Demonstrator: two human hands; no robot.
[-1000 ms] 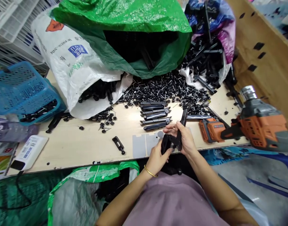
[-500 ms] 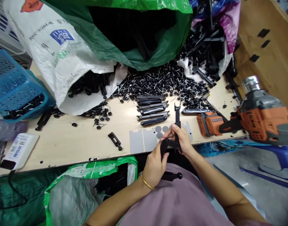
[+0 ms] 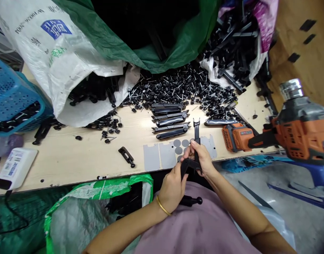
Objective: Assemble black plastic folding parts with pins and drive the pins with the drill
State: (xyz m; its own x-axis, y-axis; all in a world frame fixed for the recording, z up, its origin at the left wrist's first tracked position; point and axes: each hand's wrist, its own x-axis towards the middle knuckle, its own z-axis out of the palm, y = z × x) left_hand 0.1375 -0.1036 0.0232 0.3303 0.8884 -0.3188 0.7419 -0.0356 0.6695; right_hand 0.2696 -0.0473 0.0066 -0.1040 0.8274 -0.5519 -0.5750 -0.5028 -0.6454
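Note:
My right hand (image 3: 204, 160) is closed around a black plastic arm with a forked tip (image 3: 196, 132), which points away from me over the table's front edge. Beside it, my left hand (image 3: 172, 187) grips a bent black plastic piece (image 3: 185, 165); the two pieces meet between my hands, but fingers hide how they join. Under my left wrist, a black ball-ended part (image 3: 190, 200) shows against my clothing. Ahead of my hands lie several black forked arms (image 3: 172, 121) in a stack of rows. A short black bracket (image 3: 126, 157) rests on the tabletop to the left.
Black-headed screws (image 3: 175, 86) are heaped behind the rows. An orange power drill (image 3: 296, 134) lies at right. Green (image 3: 140, 60) and white (image 3: 79, 67) sacks stand at the back, a blue basket (image 3: 13, 88) at left. Grey stickers (image 3: 151, 157) lie near the edge.
The camera view has shifted a little, so most table items sit slightly farther left or higher. Both hands keep their grip in nearly the same pose.

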